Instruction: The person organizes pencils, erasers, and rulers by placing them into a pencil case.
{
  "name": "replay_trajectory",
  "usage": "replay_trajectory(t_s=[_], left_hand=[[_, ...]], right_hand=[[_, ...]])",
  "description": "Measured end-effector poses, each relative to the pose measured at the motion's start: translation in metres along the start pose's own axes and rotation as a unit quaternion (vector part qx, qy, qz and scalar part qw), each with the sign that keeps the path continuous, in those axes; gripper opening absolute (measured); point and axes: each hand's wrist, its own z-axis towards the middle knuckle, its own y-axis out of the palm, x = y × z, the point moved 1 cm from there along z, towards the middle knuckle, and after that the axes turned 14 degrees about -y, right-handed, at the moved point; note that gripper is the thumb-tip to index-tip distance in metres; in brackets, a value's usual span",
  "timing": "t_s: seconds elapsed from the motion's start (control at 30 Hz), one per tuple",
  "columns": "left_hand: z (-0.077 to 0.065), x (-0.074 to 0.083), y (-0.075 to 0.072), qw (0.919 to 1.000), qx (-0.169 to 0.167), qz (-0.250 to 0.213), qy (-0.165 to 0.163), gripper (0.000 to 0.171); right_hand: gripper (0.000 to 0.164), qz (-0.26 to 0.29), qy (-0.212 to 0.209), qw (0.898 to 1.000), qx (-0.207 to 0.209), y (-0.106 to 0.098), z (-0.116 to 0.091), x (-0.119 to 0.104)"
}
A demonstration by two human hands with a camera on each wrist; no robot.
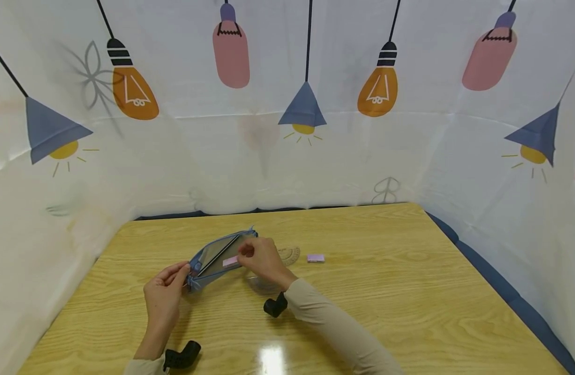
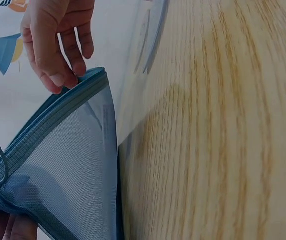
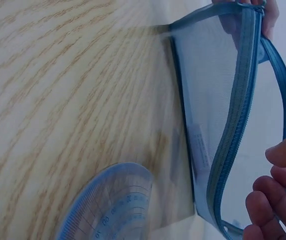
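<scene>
A blue mesh zip pouch [image 1: 208, 281] stands with its zipper apart, tilted over the table. At its near left end my left hand [image 1: 163, 299] pinches the corner by the zipper. A dark, slim pen or pencil [image 1: 218, 255] and a pink block like an eraser [image 1: 230, 261] show inside the pouch. My right hand [image 1: 264, 260] hovers at the opening near the pouch's far right end, close beside the pink block. Its fingers [image 3: 265, 197] are loosely bent, with nothing visible between them and the thumb. In the left wrist view the right fingertips overlap the zipper rim.
Behind the right hand lie a clear protractor [image 1: 289, 254] and a clear curved piece [image 1: 259, 285]. Another pink block [image 1: 315, 258] rests to their right on the wooden table [image 1: 409, 302]. A white printed curtain [image 1: 198, 156] surrounds the table at the back and sides.
</scene>
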Motion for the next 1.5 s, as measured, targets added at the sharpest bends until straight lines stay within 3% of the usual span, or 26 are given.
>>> replay_trajectory(t_s=[0.57, 0.93, 1.5], left_hand=[[0.000, 0.001, -0.001, 0.9998, -0.007, -0.015, -0.013, 0.025], [0.001, 0.001, -0.002, 0.9990, -0.010, -0.041, -0.016, 0.018], [0.002, 0.001, -0.001, 0.9994, 0.000, -0.034, -0.008, 0.020]], right_hand=[[0.014, -0.029, -0.028, 0.999, -0.023, -0.014, -0.006, -0.004], [0.015, -0.086, -0.082, 0.992, -0.037, -0.030, -0.009, -0.009], [0.016, -0.210, -0.134, 0.968, -0.024, -0.048, -0.017, -0.020]])
